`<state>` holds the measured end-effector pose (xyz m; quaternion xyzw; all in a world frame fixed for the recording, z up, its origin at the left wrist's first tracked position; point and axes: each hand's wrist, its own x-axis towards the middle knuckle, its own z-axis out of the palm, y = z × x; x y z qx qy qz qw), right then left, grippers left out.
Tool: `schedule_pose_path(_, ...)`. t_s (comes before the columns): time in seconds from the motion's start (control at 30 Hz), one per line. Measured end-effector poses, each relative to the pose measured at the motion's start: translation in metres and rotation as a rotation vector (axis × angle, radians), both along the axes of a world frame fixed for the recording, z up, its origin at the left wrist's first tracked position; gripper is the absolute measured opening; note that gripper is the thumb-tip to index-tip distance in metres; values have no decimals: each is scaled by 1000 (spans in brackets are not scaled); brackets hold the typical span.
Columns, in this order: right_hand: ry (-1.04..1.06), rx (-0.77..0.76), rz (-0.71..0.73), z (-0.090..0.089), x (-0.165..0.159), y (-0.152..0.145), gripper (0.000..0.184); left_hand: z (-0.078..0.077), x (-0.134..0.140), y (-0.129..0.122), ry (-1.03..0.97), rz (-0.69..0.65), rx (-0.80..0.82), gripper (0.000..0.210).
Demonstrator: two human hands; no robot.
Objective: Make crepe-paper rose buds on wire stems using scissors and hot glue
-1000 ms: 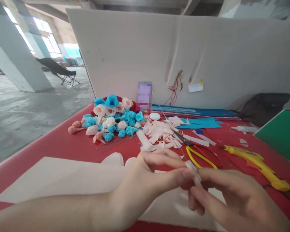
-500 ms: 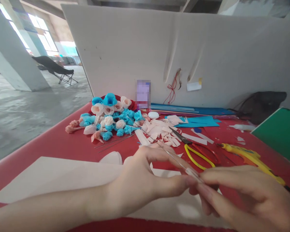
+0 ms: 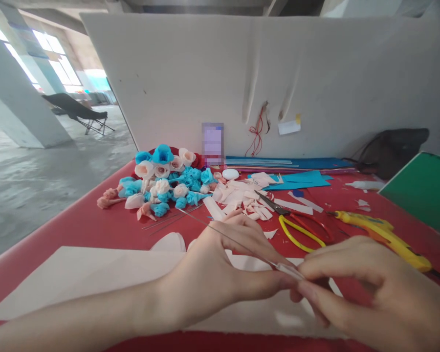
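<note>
My left hand (image 3: 220, 274) pinches a thin wire stem (image 3: 238, 243) near its lower right end, between thumb and fingers. A narrow pale paper strip (image 3: 289, 270) lies around that end of the wire. My right hand (image 3: 366, 283) is closed on the strip, its fingertips meeting those of my left. The stem slants up and left over my left hand to a small white tip. Beneath both hands lies a large pale paper sheet (image 3: 95, 269). Rounded paper petals (image 3: 169, 243) rest at its far edge, partly hidden by my left hand.
Blue, white and pink paper flowers (image 3: 163, 186) are heaped at the left. Pale paper scraps (image 3: 242, 193), yellow-and-red handled scissors (image 3: 300, 234) and a yellow glue gun (image 3: 396, 244) lie beyond my hands. A green board (image 3: 425, 190) stands at the right on the red table (image 3: 132, 234).
The wire has turned, its far end now pointing further left and lower. My hands stay together at the paper strip, and the view has shifted slightly.
</note>
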<state>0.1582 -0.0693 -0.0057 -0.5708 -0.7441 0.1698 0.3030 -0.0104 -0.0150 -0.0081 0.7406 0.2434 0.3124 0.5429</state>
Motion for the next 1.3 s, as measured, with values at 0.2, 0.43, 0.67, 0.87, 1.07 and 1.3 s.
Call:
schedule_pose_path(0.2,69,-78,14,0,2,-1,20,1,1,0,20,40,-34,8)
schedule_pose_path(0.43,61,-33,-72,-9,3,0,28,-6,4,2,50,66,-51,9)
schedule_pose_path(0.67,27,-115,-21,-6,7,10,30,-15,4,5,58,151,-165,8)
schedule_pose_path(0.87,41,-268,93,-4,9,16,27,-22,5,6,81,205,-281,13)
schedule_pose_path(1.07,19,-272,134,-6,12,19,27,-26,5,8,105,187,-284,17)
schedule_pose_path(1.3,-46,-249,147,-5,13,23,30,-24,6,12,134,195,-203,12)
